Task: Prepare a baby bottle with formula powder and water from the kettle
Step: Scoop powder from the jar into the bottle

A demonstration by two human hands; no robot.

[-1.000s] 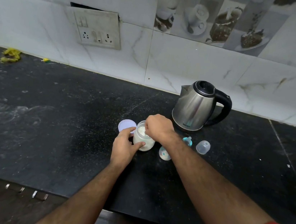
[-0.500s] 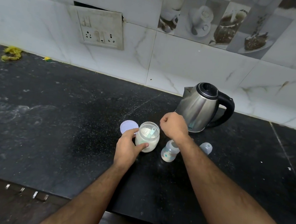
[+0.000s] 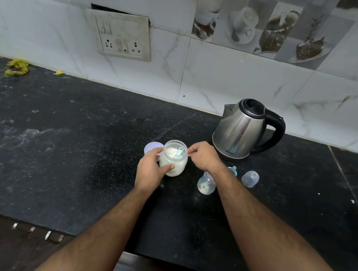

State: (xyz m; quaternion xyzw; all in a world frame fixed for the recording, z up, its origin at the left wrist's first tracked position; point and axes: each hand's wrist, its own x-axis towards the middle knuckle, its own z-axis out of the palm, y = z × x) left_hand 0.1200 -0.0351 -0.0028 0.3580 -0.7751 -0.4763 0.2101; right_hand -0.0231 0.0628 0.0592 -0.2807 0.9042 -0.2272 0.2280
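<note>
Near the middle of the frame my left hand [image 3: 149,169] grips the open powder jar [image 3: 174,161], with the scoop [image 3: 179,153] lying inside. My right hand [image 3: 204,157] is curled beside the rim, holding nothing. The baby bottle [image 3: 206,183] stands lower right of the jar, and the kettle [image 3: 240,129] behind, in the upper right.

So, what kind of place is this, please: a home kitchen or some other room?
Most likely a home kitchen. A steel electric kettle stands on a dark stone counter against a tiled wall that has a socket panel and decorative tiles showing cups and desserts.
</note>
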